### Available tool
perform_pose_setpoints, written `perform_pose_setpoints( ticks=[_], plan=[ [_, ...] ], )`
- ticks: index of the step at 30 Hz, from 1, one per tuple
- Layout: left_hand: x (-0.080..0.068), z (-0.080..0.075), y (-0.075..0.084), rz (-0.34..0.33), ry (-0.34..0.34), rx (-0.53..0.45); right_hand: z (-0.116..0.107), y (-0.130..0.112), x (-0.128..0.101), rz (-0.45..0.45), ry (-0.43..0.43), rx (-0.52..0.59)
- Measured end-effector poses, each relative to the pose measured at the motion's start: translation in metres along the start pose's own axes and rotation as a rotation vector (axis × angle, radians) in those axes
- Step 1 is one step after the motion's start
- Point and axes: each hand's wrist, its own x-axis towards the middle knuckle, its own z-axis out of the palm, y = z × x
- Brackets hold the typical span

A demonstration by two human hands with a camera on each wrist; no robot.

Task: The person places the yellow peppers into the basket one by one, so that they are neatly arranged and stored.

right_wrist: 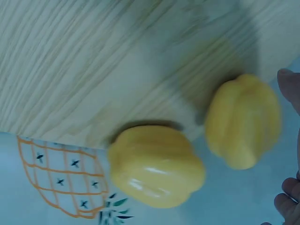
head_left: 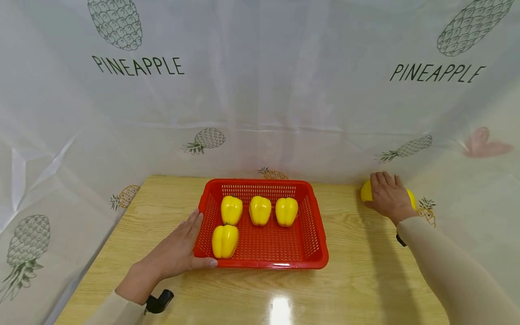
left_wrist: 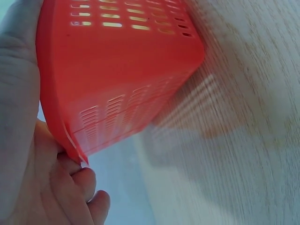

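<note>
A red plastic basket (head_left: 268,265) with perforated walls stands on the wooden table, holding several yellow bell peppers (head_left: 260,211). At its near left corner, my left hand (head_left: 174,248) grips the rim, thumb along the front edge and fingers along the left side. The left wrist view shows fingertips (left_wrist: 85,183) curled beside the basket's rim (left_wrist: 61,126). My right hand (head_left: 390,196) reaches over two more bell peppers at the far right, partly covering them in the head view. In the right wrist view, one pepper (right_wrist: 243,122) is nearest that hand's spread thumb and fingers; another pepper (right_wrist: 157,166) lies beside it.
A white sheet (head_left: 260,90) printed with pineapples hangs behind the table and along both sides. The wooden tabletop (head_left: 345,271) extends around the basket, with the two loose peppers at its far right edge against the sheet.
</note>
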Motion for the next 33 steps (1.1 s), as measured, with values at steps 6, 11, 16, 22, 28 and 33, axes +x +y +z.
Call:
perform_pose_setpoints(
  ticks=[6,11,16,22,28,33],
  plan=[
    [-0.002,0.0,-0.001,0.0,-0.002,-0.01,0.012,0.009,-0.002,0.021,-0.016,0.049],
    [-0.001,0.0,0.0,0.004,-0.004,-0.016,0.018,0.01,-0.004,0.031,-0.027,0.062],
    [0.0,0.001,0.0,0.006,-0.005,-0.008,0.02,0.008,-0.006,0.046,-0.061,0.066],
    [0.0,0.002,0.0,0.004,-0.01,-0.014,0.022,0.005,-0.008,0.051,-0.044,0.087],
    [0.001,-0.001,0.0,0.008,-0.005,-0.011,0.026,0.001,-0.009,0.024,0.03,0.11],
    [0.002,-0.003,0.001,0.006,-0.011,-0.01,0.029,-0.005,-0.009,0.038,0.059,0.183]
  ],
)
